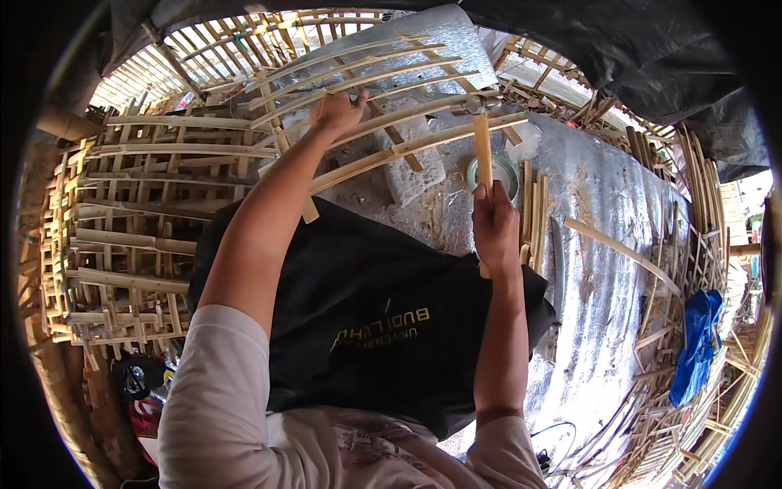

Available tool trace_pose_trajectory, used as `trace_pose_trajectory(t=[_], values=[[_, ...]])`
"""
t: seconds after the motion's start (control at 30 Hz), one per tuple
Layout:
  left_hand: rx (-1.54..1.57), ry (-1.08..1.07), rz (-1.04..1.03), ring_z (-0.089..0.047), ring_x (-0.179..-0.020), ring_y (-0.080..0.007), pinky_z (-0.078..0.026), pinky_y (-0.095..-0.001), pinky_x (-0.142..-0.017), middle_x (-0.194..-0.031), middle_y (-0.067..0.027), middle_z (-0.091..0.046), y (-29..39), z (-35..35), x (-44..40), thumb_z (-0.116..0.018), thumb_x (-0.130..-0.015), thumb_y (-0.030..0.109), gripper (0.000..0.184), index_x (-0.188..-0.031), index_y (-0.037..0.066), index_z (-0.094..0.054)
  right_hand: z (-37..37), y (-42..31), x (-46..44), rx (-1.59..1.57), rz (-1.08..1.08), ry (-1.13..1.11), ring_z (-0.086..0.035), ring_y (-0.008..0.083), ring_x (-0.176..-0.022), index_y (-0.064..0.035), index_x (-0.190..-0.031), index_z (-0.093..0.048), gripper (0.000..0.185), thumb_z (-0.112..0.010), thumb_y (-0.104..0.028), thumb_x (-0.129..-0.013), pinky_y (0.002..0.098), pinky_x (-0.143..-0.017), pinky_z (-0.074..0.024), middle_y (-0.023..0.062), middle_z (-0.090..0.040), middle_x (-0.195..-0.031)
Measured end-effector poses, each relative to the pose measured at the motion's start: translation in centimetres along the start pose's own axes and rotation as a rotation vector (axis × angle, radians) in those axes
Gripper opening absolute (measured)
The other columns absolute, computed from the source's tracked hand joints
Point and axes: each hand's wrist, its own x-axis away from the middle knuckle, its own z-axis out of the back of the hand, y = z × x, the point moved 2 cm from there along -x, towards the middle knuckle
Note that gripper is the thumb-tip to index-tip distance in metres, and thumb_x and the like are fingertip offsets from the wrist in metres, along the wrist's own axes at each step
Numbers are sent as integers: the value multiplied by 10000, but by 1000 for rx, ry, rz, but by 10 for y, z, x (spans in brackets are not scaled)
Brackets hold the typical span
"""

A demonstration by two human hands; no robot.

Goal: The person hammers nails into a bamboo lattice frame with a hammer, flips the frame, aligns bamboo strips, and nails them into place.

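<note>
My right hand [495, 222] is wrapped around the wooden handle of a hammer [483, 151]. The hammer's metal head rests at or just over the right part of a lattice frame of bamboo slats [423, 144]; contact is unclear. At the frame's left part, my left hand [336, 112] is closed on a bamboo slat [383, 84], its thumb pointing right. Whether a nail is between its fingers cannot be seen. Under the frame lies a pale, rough block [414, 167]. A black cloth with yellow lettering [375, 301] covers my lap.
Stacked bamboo lattices [138, 216] stand on my left. A green-rimmed round object [505, 175] and loose bamboo strips [533, 212] lie beyond my right hand. Silvery sheeting [603, 244] covers the ground. A blue bag-like item [696, 346] is at far right, near more bamboo.
</note>
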Motion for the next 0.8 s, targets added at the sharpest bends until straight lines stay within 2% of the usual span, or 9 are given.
trace_pose_trajectory(t=[0.23, 0.27, 0.37, 0.4, 0.43, 0.5, 0.63, 0.73, 0.8], values=[[-55, 45, -93, -646, -1132, -369, -505, -469, -975, -1146, -227, -691, 0, 58, 4, -375, -939, 750, 818, -1062, 15, -712, 30, 8, 0, -82, -113, 183, -424, 210, -500, -6, -904, -507, 239, -520, -192, -1053, 396, -490, -337, 124, -450, -580], [-49, 46, -110, -644, -1136, -368, -503, -472, -976, -1153, -226, -689, 1, 72, 5, -381, -936, 753, 818, -1062, 14, -710, 38, 10, 2, 10, -86, 240, -436, 150, -499, -11, -901, -513, 254, -515, -210, -1059, 358, -477, -339, 73, -451, -568], [-81, 152, -182, -649, -1113, -366, -496, -467, -984, -1112, -211, -701, -5, 109, 7, -398, -927, 758, 797, -1018, 35, -721, 58, 8, 4, -227, -123, 396, -413, 94, -491, -29, -873, -508, 285, -511, -239, -1067, 306, -462, -332, 11, -456, -567], [-86, 170, -213, -649, -1109, -366, -494, -461, -986, -1096, -207, -706, -6, 126, 15, -396, -926, 760, 795, -1008, 41, -723, 64, 9, 5, -271, -121, 443, -400, 56, -468, -63, -893, -498, 265, -498, -257, -1075, 254, -439, -327, -34, -456, -579], [-92, 186, -244, -650, -1105, -367, -491, -455, -989, -1080, -204, -710, -8, 144, 23, -394, -925, 762, 792, -997, 46, -725, 70, 7, 6, -333, -142, 496, -392, 45, -464, -67, -940, -504, 236, -482, -256, -1079, 240, -424, -316, -38, -443, -584], [-70, 184, -327, -664, -974, -349, -506, -452, -883, -950, -202, -706, -23, 176, 37, -441, -949, 706, 731, -948, 29, -717, 80, 4, 7, -461, -186, 612, -377, 24, -455, -74, -1034, -517, 199, -452, -254, -1089, 214, -393, -296, -44, -416, -594], [-37, 114, -411, -649, -780, -322, -502, -440, -734, -798, -188, -669, -50, 231, 72, -522, -977, 600, 643, -882, -10, -705, 104, 27, 13, -543, -242, 731, -400, 41, -460, -103, -1001, -506, 210, -514, -302, -1069, 234, -399, -325, -42, -422, -591], [-48, 141, -521, -661, -768, -302, -508, -428, -710, -778, -192, -674, -75, 250, 105, -590, -972, 512, 547, -878, -12, -716, 109, 36, 14, -631, -368, 732, -422, 47, -480, -111, -989, -507, 202, -580, -293, -1040, 239, -421, -356, -51, -438, -615], [-67, 143, -580, -657, -763, -308, -505, -437, -697, -784, -203, -678, -89, 255, 121, -626, -962, 459, 488, -880, -13, -717, 106, 50, 9, -537, -365, 713, -449, 54, -492, -99, -979, -498, 226, -611, -291, -1019, 237, -411, -358, -31, -477, -649]])
